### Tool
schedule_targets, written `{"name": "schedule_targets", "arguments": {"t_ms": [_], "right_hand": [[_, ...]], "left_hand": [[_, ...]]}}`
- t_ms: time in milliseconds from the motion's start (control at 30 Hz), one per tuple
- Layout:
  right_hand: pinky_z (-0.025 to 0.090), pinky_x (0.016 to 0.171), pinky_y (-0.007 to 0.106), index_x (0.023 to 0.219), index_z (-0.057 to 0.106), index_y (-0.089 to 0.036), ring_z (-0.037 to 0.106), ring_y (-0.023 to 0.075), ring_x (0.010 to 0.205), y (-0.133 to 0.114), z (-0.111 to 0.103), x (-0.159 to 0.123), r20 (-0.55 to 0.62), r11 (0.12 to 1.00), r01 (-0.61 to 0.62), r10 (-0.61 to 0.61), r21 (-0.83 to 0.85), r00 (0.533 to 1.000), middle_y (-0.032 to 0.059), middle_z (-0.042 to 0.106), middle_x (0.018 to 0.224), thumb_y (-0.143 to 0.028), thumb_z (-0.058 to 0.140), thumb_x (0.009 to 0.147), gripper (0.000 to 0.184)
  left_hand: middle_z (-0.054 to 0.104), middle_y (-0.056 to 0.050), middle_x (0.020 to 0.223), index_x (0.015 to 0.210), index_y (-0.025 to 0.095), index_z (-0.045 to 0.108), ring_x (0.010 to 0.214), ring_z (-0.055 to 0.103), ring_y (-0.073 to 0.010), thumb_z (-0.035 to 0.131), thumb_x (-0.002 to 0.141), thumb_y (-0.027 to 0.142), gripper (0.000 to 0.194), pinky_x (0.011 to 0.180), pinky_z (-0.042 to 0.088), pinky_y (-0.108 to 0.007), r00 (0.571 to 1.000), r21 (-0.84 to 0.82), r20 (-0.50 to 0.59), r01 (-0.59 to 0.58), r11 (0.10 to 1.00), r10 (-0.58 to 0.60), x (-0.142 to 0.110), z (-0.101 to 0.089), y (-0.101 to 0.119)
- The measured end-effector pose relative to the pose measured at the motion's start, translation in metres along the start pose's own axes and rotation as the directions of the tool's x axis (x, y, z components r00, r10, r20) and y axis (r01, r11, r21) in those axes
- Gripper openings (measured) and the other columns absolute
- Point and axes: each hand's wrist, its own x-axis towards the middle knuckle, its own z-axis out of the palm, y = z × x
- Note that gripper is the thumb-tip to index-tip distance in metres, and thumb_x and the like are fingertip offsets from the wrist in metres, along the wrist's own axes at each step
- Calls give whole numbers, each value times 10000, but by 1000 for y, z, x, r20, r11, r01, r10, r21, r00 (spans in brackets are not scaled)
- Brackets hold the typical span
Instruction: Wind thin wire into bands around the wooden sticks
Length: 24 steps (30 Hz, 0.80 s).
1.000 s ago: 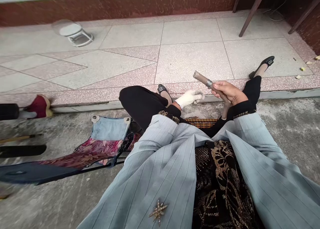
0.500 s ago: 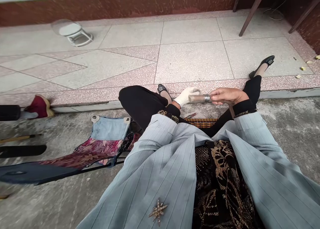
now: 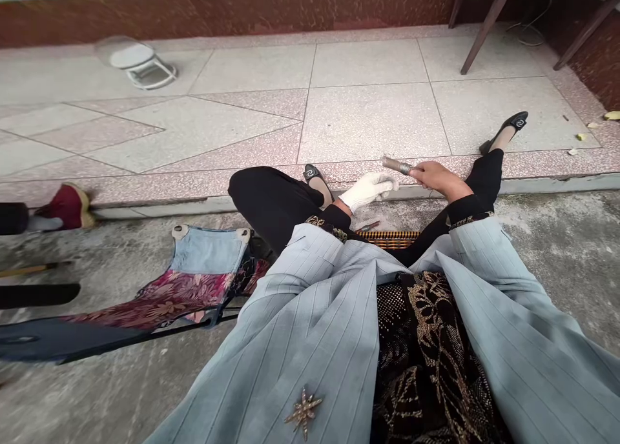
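Head: stick (image 3: 397, 165) in right hand (image 3: 433, 175)

pale tiled floor (image 3: 372, 118); white stool (image 3: 134, 56) and yellowish leaves (image 3: 581, 137) on it

- An outdoor spot by a building, porch-like; whether a home, I cannot tell
- Rough, stained concrete ground (image 3: 557, 257) below a raised tiled floor (image 3: 372, 118)
- A wall (image 3: 217, 11) with a dark red base behind
- Yellowish leaves (image 3: 580, 137) on the tiles
- A white stool (image 3: 151, 73) and folding cloth chair (image 3: 208, 253)
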Motion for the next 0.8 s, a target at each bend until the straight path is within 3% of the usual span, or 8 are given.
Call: {"name": "schedule_targets", "arguments": {"t_ms": [67, 133, 267, 433, 533, 600, 667, 800], "right_hand": [[341, 459, 234, 788, 567, -169, 444, 89, 476, -2, 0, -4, 26, 947, 90, -103, 307, 994, -2, 541, 609, -411, 679, 875, 280], [342, 445, 213, 865, 586, -158, 450, 82, 481, -6, -2, -10, 70, 809, 143, -221, 570, 973, -8, 548, 623, -461, 718, 828, 332], [358, 452, 200, 893, 603, -134, 470, 75, 492, -12, -12, -22, 147, 673, 182, -400, 717, 905, -5, 564, 637, -494, 779, 759, 424], [348, 483, 196, 872, 628, -130, 461, 63, 509, -9, -18, -30, 453, 826, 149, -438, 543, 777, -15, 562, 650, -485, 742, 818, 377], [336, 516, 208, 748, 596, -141, 419, 55, 509, -6, -16, -26, 648, 915, 189, -389, 358, 655, -34, 517, 622, -491, 676, 876, 382], [331, 523, 220, 719, 581, -151, 414, 62, 510, -5, -14, -21, 723, 946, 216, -324, 241, 610, -36, 510, 617, -518, 647, 886, 409], [331, 521, 233, 694, 577, -159, 420, 76, 503, -5, -11, -17, 753, 970, 227, -211, 84, 623, -33, 509, 587, -536, 649, 871, 423], [336, 519, 264, 602, 551, -168, 433, 100, 475, -7, -3, -10, 695, 961, 200, -12, -191, 719, -10, 495, 511, -471, 636, 883, 422]], "left_hand": [[475, 37, 625, 917, 136, 624, 518, 416, -56, 549, 866, 278, 168, 497, 335, -188, 999, -69, 49, 7, 998, -4, 0, 2, -2], [478, 36, 611, 906, 135, 614, 513, 425, -60, 559, 872, 308, 184, 495, 342, -193, 997, -114, 79, 18, 993, -9, 0, 2, -5], [467, 45, 581, 861, 140, 612, 500, 409, -61, 596, 833, 308, 172, 485, 305, -193, 996, -89, 94, 3, 996, 5, 2, 0, -11], [589, 7, 709, 832, 131, 644, 583, 460, -79, 598, 766, 274, 165, 565, 350, -214, 987, 96, -146, -59, 994, 72, 8, -10, -12], [632, -3, 748, 827, 129, 672, 682, 525, -111, 556, 746, 245, 183, 658, 384, -236, 982, 277, -164, -45, 960, 93, 10, -17, -9], [620, 7, 722, 836, 134, 688, 672, 515, -114, 518, 762, 247, 217, 662, 373, -241, 983, 378, -153, -35, 925, 99, 10, -19, -6], [601, 13, 696, 852, 137, 694, 649, 496, -114, 502, 777, 257, 238, 652, 362, -246, 982, 449, -150, -38, 892, 118, 8, -18, -3], [604, 7, 703, 829, 133, 692, 653, 493, -116, 499, 782, 253, 233, 666, 361, -251, 980, 498, -143, -52, 866, 141, 5, -12, 5]]}}
